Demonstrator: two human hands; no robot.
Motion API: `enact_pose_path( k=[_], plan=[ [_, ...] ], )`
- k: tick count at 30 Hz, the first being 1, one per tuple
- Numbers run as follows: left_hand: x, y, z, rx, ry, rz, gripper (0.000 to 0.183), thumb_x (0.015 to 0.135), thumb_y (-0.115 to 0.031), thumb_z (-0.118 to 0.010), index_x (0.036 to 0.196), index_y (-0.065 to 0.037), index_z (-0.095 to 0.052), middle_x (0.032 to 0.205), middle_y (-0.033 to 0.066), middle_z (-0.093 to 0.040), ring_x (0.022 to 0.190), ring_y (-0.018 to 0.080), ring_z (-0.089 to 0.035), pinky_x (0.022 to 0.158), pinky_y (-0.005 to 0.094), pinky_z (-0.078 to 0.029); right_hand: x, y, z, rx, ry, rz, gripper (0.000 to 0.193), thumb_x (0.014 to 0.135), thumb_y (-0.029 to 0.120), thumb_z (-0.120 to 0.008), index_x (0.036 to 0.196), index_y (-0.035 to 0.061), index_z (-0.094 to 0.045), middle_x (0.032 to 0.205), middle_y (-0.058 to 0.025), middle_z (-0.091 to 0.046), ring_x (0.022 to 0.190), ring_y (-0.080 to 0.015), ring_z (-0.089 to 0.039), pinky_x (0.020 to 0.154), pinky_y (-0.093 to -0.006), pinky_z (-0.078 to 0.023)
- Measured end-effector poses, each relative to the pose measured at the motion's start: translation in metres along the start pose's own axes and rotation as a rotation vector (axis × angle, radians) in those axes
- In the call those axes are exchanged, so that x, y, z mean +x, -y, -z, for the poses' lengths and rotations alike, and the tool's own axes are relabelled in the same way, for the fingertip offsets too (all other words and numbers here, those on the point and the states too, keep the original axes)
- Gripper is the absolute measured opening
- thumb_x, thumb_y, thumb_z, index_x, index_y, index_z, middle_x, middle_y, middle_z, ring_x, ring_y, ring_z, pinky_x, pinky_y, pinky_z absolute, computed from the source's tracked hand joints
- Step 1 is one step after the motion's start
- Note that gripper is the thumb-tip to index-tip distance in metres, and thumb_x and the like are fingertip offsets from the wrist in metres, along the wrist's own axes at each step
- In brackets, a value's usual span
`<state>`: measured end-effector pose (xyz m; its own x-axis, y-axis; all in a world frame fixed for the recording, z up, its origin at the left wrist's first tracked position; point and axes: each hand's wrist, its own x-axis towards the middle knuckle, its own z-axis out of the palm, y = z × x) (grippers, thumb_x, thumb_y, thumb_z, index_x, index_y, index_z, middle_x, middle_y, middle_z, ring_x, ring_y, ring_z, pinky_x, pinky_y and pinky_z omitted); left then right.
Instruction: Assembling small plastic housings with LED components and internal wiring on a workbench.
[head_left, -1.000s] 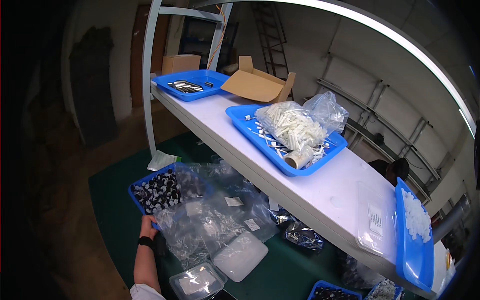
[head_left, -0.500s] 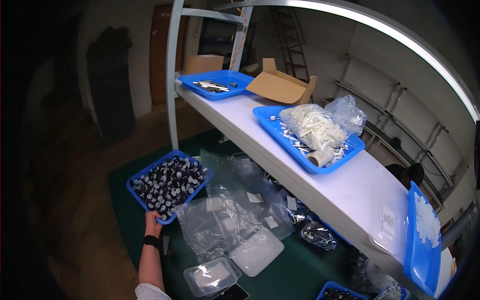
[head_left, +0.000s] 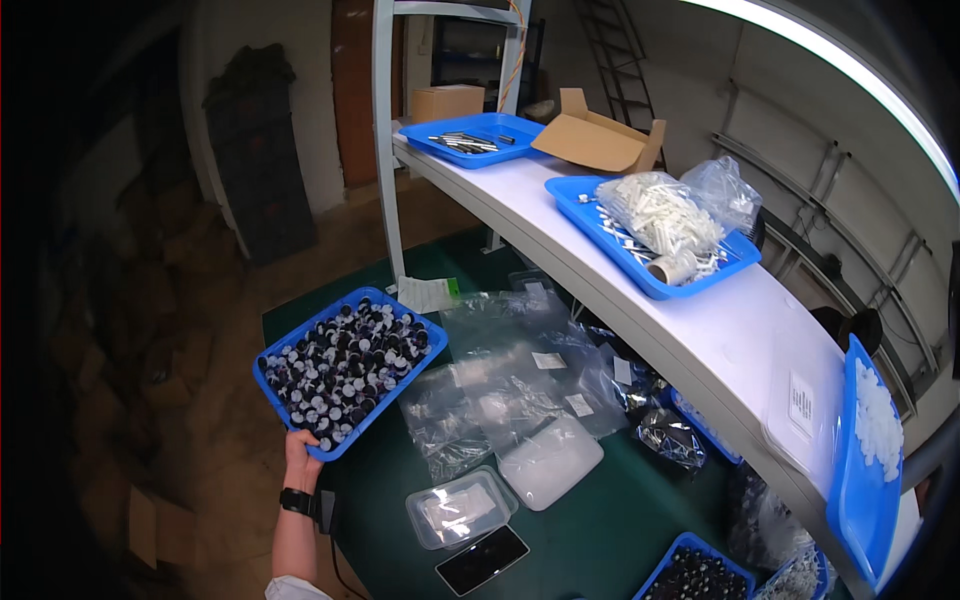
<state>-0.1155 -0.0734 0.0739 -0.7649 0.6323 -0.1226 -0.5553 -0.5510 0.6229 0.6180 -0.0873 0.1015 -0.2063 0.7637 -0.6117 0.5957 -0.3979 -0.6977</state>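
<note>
L hand (head_left: 301, 452) has the blue tray (head_left: 436, 338) by its near corner: fingers pinched on the rim, thumb over the edge; the rest are partly hidden, so can't tell how far they go under. Tray sits just beyond the hand, up & to both sides, over the L edge of the green desk (head_left: 375, 550); can't tell if its base touches down. It's near full w/ small round pieces (head_left: 350, 365), black & whitish mixed. R hand out of view, so can't tell its state.

R of the tray: clear bags (head_left: 520, 395) w/ white labels, then a clear box (head_left: 460, 508) w/ sth white & flat in it, a frosted box (head_left: 552, 463) beside it, & a phone (head_left: 483, 560) just below. Bottom R: another blue tray (head_left: 660, 562) of black bits.

On the white shelf (head_left: 500, 210), L to R: tray (head_left: 510, 122) w/ black & silvery rods, open carton (head_left: 590, 143), tray (head_left: 568, 192) w/ a bag of white tubes (head_left: 660, 215) plus loose ones, & at the far R end a tray (head_left: 865, 520) w/ white bits.
</note>
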Motion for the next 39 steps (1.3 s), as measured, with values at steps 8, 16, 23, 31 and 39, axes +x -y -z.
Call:
enact_pose_path(
  k=[8,16,23,31,39],
  plan=[
    [-0.118,-0.005,-0.009,0.1,-0.033,0.051,0.08,0.044,0.006,-0.039,0.124,0.0,-0.041,0.119,0.0142,-0.049,0.112,0.034,-0.046,0.098,0.0407,-0.038,-0.003,0.048,0.004,-0.065,-0.167,0.192,0.016,0.083,0.012,-0.053,0.088,-0.0021,-0.059,0.072,-0.0065,-0.063,0.066,-0.0121,-0.058,0.058,-0.0267,-0.047],
    [-0.229,0.031,-0.053,0.143,-0.005,0.234,0.083,0.044,0.006,-0.04,0.126,-0.001,-0.037,0.119,0.016,-0.049,0.11,0.0351,-0.048,0.095,0.0425,-0.04,0.005,0.045,-0.013,0.169,-0.125,0.131,0.016,0.085,0.012,-0.057,0.092,-0.0022,-0.058,0.07,-0.0063,-0.062,0.06,-0.0111,-0.057,0.056,-0.0235,-0.047],
    [-0.301,0.102,-0.093,0.116,0.087,0.63,0.082,0.046,0.008,-0.044,0.127,0.001,-0.035,0.116,0.02,-0.051,0.106,0.0356,-0.051,0.09,0.0445,-0.044,0.003,0.078,-0.052,0.34,0.292,0.218,0.037,0.084,0.009,-0.058,0.118,-0.0007,-0.046,0.099,-0.0118,-0.06,0.086,-0.0166,-0.06,0.073,-0.0276,-0.048],
    [-0.351,0.186,-0.118,0.057,0.123,0.926,0.083,0.052,0.019,-0.038,0.131,-0.004,-0.029,0.124,0.0181,-0.044,0.113,0.0347,-0.046,0.088,0.0473,-0.045,0.015,0.072,-0.083,0.846,0.009,0.183,0.045,0.082,0.01,-0.06,0.12,-0.0006,-0.037,0.096,-0.0118,-0.058,0.082,-0.0189,-0.058,0.071,-0.0306,-0.048],
    [-0.356,0.255,-0.128,-0.037,0.157,0.978,0.082,0.056,0.021,-0.037,0.132,-0.006,-0.026,0.127,0.0161,-0.039,0.116,0.0331,-0.042,0.09,0.0451,-0.043,0.07,0.071,-0.039,0.8,0.001,0.113,0.034,0.081,0.001,-0.057,0.113,0.0014,-0.046,0.092,-0.0042,-0.06,0.079,-0.0122,-0.057,0.07,-0.0273,-0.046]
  ],
)
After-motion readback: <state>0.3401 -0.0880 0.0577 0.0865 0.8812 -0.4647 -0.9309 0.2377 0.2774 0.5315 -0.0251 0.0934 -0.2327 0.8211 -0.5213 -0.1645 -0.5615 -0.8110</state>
